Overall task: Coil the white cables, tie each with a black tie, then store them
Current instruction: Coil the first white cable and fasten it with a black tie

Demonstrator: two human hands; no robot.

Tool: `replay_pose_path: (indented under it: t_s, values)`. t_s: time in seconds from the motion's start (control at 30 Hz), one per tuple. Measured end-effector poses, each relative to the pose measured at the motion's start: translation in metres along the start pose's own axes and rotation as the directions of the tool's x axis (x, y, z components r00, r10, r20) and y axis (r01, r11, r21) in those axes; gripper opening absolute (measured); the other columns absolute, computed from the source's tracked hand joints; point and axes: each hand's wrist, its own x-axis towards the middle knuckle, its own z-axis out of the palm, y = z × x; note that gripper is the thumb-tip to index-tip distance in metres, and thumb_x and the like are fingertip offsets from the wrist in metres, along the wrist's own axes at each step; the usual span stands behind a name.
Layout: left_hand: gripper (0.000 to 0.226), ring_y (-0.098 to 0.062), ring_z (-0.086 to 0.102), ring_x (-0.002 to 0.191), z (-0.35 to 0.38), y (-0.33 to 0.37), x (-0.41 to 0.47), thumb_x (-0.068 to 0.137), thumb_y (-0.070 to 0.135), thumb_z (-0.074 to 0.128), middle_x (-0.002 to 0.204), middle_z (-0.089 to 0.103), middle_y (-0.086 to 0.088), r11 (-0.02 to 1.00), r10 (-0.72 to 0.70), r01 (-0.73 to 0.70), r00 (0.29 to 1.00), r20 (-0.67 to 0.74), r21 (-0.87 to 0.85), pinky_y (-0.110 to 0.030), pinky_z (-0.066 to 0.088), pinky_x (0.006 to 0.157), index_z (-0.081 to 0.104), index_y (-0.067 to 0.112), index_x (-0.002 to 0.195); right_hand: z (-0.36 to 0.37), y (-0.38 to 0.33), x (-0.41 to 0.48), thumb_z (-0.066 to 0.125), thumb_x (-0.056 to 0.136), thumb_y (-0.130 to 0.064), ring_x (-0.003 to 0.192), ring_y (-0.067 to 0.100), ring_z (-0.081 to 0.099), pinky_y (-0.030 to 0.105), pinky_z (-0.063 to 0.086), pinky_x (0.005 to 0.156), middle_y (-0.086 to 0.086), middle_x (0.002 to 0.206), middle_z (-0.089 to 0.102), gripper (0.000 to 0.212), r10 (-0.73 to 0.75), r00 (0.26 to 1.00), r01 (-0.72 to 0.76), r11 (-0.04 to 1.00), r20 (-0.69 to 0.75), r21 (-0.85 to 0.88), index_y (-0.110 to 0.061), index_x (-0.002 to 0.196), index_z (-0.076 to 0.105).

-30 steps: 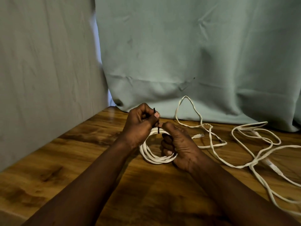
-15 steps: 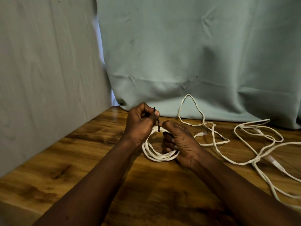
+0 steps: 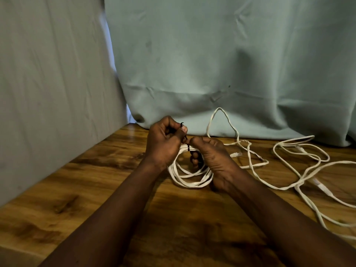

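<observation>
Dim, warm light; soft focus, edges bowed.

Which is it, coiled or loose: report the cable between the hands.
Coiled: the cable lies in stacked loops on the table, with the black tie crossing it.

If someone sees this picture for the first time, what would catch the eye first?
At the centre, the left hand pinches a black tie over a white coil that the right hand grips. To the right, loose cables sprawl across the wooden table.

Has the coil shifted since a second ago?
No. The coil, in the right hand, keeps its place against the loose cable loop; the left hand pinches the black tie.
</observation>
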Motion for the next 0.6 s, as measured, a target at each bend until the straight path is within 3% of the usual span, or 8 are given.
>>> replay_pose_path:
  t_s: [0.07, 0.2, 0.33, 0.47, 0.6]
  values:
    - [0.024, -0.026, 0.064, 0.070, -0.003, -0.002, 0.001, 0.089, 0.001, 0.073, 0.076, 0.066, -0.015, 1.000, 0.005, -0.006, 1.000, -0.020, -0.006, -0.043, 0.057, 0.070, 0.059, 0.012, 0.073, 0.004, -0.001, -0.001, 0.072, 0.091, -0.018, 0.046, 0.013, 0.041, 0.025, 0.033, 0.052, -0.001, 0.051, 0.048, 0.011, 0.002, 1.000, -0.002, 1.000, 0.005, -0.030, -0.009, 0.084, 0.071]
    - [0.014, -0.023, 0.067, 0.073, -0.009, -0.008, 0.000, 0.090, 0.002, 0.074, 0.078, 0.071, -0.013, 0.999, -0.033, 0.034, 0.998, -0.051, 0.008, -0.039, 0.058, 0.071, 0.066, 0.004, 0.080, 0.006, 0.003, -0.003, 0.074, 0.093, -0.022, 0.040, 0.013, 0.037, 0.022, 0.030, 0.044, 0.000, 0.053, 0.048, 0.035, -0.046, 0.999, 0.048, 0.994, 0.016, -0.094, -0.018, 0.059, 0.066]
    - [0.008, -0.015, 0.070, 0.077, -0.011, -0.005, 0.001, 0.090, 0.006, 0.077, 0.085, 0.075, -0.005, 0.999, 0.028, -0.025, 0.998, -0.061, 0.042, -0.034, 0.059, 0.072, 0.071, 0.009, 0.085, 0.002, 0.004, -0.009, 0.071, 0.096, -0.030, 0.038, 0.011, 0.036, 0.021, 0.029, 0.041, -0.003, 0.050, 0.052, 0.026, -0.149, 0.988, 0.154, 0.982, 0.052, -0.113, -0.013, 0.076, 0.067]
    - [0.006, -0.012, 0.070, 0.076, -0.010, 0.001, -0.002, 0.089, 0.008, 0.078, 0.082, 0.075, 0.003, 0.981, 0.152, -0.152, 0.988, 0.015, 0.122, -0.031, 0.058, 0.073, 0.073, 0.010, 0.088, -0.004, 0.007, -0.001, 0.072, 0.094, -0.036, 0.037, 0.008, 0.034, 0.021, 0.030, 0.041, -0.006, 0.049, 0.049, 0.027, -0.168, 0.985, 0.162, 0.976, -0.033, -0.146, -0.011, 0.084, 0.070]
    - [0.006, -0.014, 0.073, 0.085, -0.010, 0.003, -0.008, 0.088, 0.006, 0.080, 0.087, 0.076, 0.003, 0.930, 0.256, -0.301, 0.942, 0.218, 0.211, -0.037, 0.061, 0.078, 0.077, 0.010, 0.092, -0.013, 0.008, 0.007, 0.072, 0.093, -0.039, 0.041, 0.009, 0.036, 0.024, 0.030, 0.043, -0.004, 0.053, 0.047, 0.026, -0.133, 0.982, 0.121, 0.988, -0.134, -0.095, -0.017, 0.080, 0.073]
